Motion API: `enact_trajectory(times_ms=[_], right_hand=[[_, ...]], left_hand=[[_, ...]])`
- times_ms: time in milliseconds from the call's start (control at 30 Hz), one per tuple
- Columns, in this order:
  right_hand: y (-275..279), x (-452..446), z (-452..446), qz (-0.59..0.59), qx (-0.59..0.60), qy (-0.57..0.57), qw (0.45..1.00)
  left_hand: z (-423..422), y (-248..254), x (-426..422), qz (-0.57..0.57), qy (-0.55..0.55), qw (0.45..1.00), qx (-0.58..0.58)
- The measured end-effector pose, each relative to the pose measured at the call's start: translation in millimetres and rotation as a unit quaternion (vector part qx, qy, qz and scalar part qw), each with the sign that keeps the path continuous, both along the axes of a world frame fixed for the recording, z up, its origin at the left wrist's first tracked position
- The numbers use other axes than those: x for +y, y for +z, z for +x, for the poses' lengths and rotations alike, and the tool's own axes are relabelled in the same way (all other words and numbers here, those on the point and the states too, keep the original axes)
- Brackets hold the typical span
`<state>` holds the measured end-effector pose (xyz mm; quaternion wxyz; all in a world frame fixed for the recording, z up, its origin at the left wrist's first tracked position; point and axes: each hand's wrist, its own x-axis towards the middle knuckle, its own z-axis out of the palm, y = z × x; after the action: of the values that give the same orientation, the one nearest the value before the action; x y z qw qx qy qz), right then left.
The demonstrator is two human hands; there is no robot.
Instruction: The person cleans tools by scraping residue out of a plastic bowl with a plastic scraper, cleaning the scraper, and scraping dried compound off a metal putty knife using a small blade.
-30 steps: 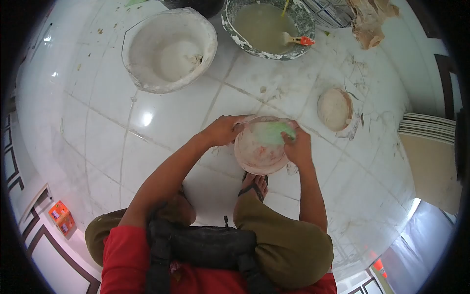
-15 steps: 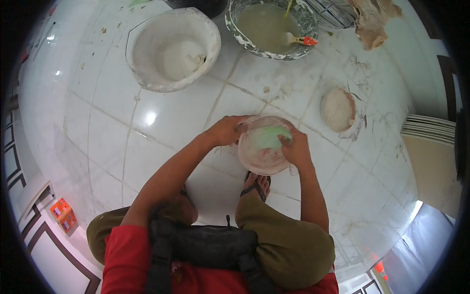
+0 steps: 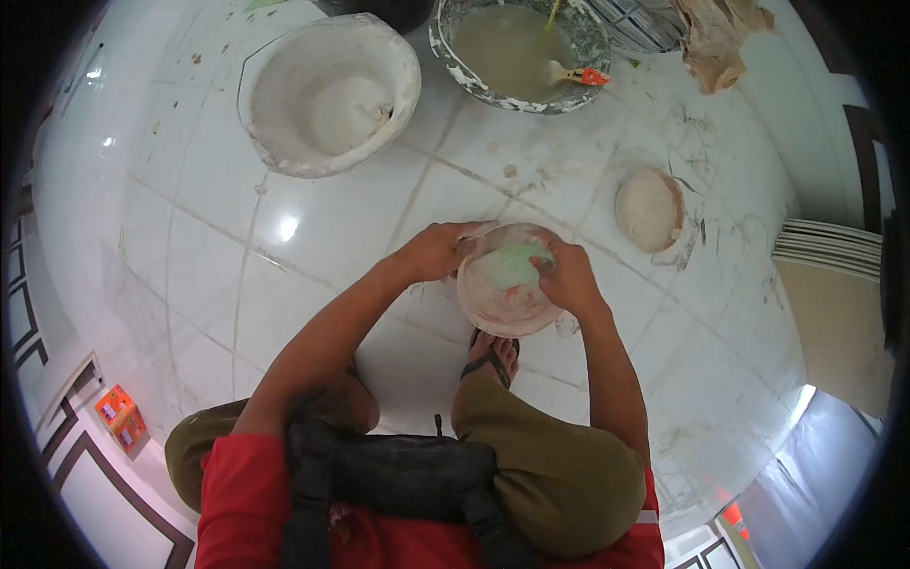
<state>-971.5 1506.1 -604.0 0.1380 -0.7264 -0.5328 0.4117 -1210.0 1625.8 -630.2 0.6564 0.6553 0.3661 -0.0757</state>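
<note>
A round, whitish-pink bowl [image 3: 502, 308], stained inside, is above the floor in front of my foot. My left hand [image 3: 441, 252] is closed on its left rim. Inside the bowl, my right hand [image 3: 565, 275] pinches a pale green piece [image 3: 515, 266], thin and flat-looking, against the inner wall. Part of the green piece is hidden by my right fingers. My left fingertips are partly hidden at the rim.
A whitish bucket [image 3: 327, 95] stands at the upper left, beside a basin [image 3: 502, 57] of cloudy water with a brush [image 3: 580, 75]. A bowl of pale material [image 3: 649, 211] sits at right, near stacked boards [image 3: 829, 251]. Crumpled brown paper [image 3: 711, 47] lies upper right.
My right hand has moved left and inward over the bowl with the green piece. My left hand keeps its hold on the rim.
</note>
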Motion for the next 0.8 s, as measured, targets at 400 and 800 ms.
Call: enact_trajectory(times_ms=[400,800], right_hand=[[-13.2,-1.7,-12.1,0.004,-0.025,0.028,0.999],[22.4,27.9,-7.4,-0.012,-0.031,0.119,0.992]], left_hand=[[-5.8,-5.7,-2.5,0.02,-0.003,1.0,-0.005],[0.8,3.4,-0.2,0.013,0.005,1.0,0.0]])
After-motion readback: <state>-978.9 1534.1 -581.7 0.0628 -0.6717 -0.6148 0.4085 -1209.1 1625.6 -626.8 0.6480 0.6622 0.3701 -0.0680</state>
